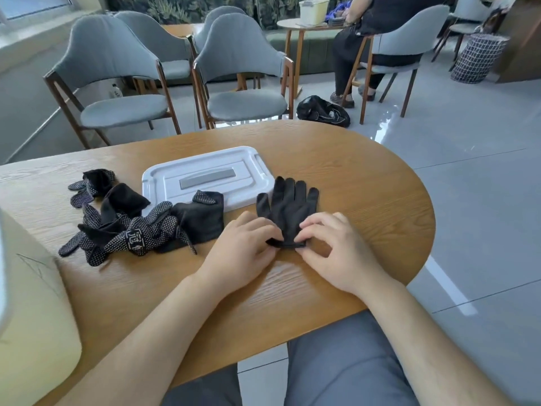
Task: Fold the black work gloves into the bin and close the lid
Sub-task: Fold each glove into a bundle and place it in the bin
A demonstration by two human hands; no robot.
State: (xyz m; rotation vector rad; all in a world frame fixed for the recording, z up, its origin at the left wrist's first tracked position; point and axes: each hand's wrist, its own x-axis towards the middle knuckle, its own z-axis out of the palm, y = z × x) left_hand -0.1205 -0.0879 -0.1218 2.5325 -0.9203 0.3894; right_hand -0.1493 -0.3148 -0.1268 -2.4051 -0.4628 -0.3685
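Observation:
A black work glove (288,205) lies flat on the wooden table (366,183), fingers pointing away from me. My left hand (244,247) and my right hand (336,247) both pinch its cuff at the near end. To the left lies a loose pile of black dotted gloves (131,227), with one more glove (93,183) behind it. The white bin lid (205,177) rests flat on the table behind the gloves. The pale yellow bin (32,317) stands at the near left edge, only partly in view.
Several grey chairs (243,68) stand beyond the table. A seated person (377,33) is at a small round table at the back right. A black bag (323,111) lies on the floor.

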